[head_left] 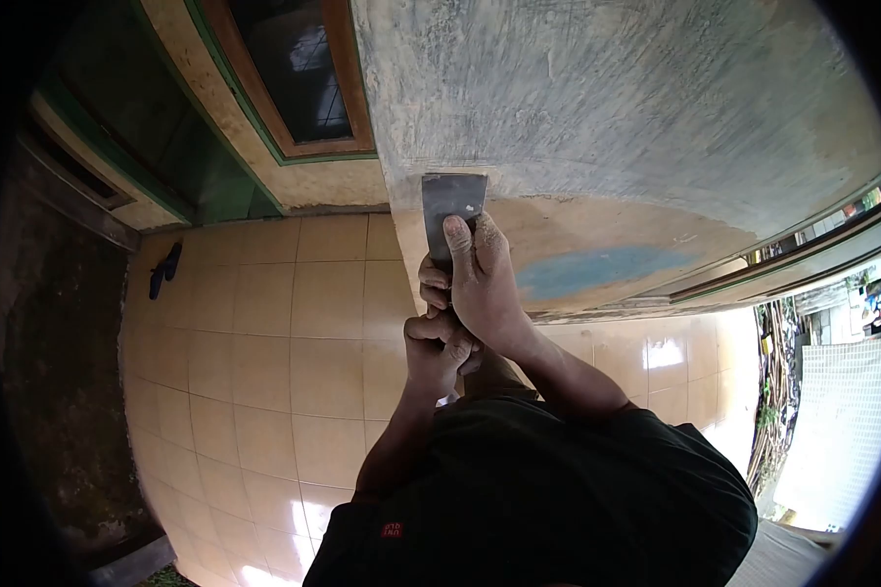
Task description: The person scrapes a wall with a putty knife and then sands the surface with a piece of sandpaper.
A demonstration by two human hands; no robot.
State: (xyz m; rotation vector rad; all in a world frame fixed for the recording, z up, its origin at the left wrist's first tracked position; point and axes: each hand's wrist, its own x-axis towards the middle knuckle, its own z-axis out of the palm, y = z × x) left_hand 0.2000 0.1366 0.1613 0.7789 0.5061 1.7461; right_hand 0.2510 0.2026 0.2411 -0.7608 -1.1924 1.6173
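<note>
A wide-bladed scraper (pixel 452 194) points away from me, its top edge at the lower part of the grey, streaked wall (pixel 597 108). My right hand (pixel 487 279) is closed around the scraper, with dusty fingertips resting on the blade. Lower down, my left hand (pixel 435 352) is closed at the handle end, just below the right one. The handle is mostly hidden by my fingers. Below the grey coat runs a bare tan band of wall (pixel 558 220) with a blue painted patch (pixel 602 271).
Tan floor tiles (pixel 255 342) lie below and to the left. A wood-framed window (pixel 299 78) stands left of the wall's corner. Dark sandals (pixel 165 269) lie near the green door (pixel 230 196). At right are piled sticks (pixel 778 382) and a white sheet (pixel 842 430).
</note>
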